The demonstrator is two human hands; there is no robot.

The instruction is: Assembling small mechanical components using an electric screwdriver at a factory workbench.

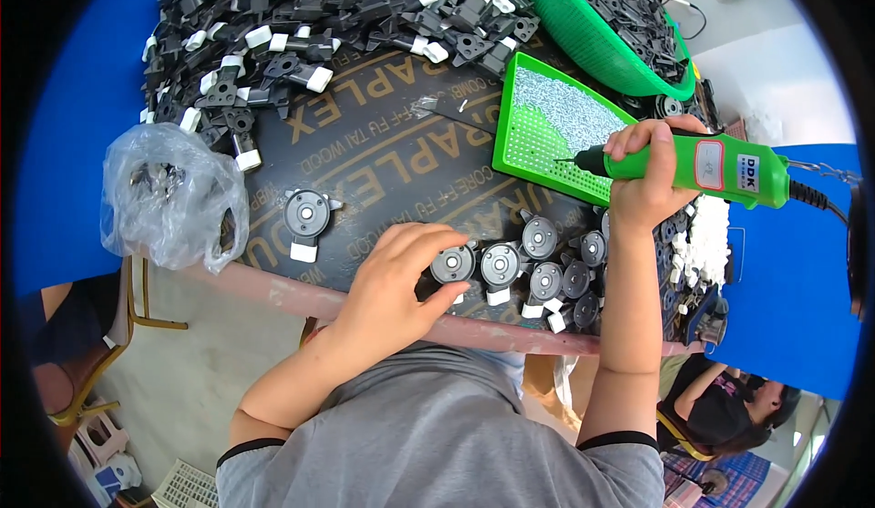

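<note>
While the right hand [649, 175] clasps a green electric screwdriver [752, 173], its bit [567, 160] over a perforated green tray [533, 134] of silvery screws [574, 98], the left hand [392, 280] pinches a round black disc [452, 264] standing near the front edge of the black counter [365, 198]. White-tabbed black discs [500, 265] cluster to its right; a lone disc [307, 213] sits apart on the left.
</note>
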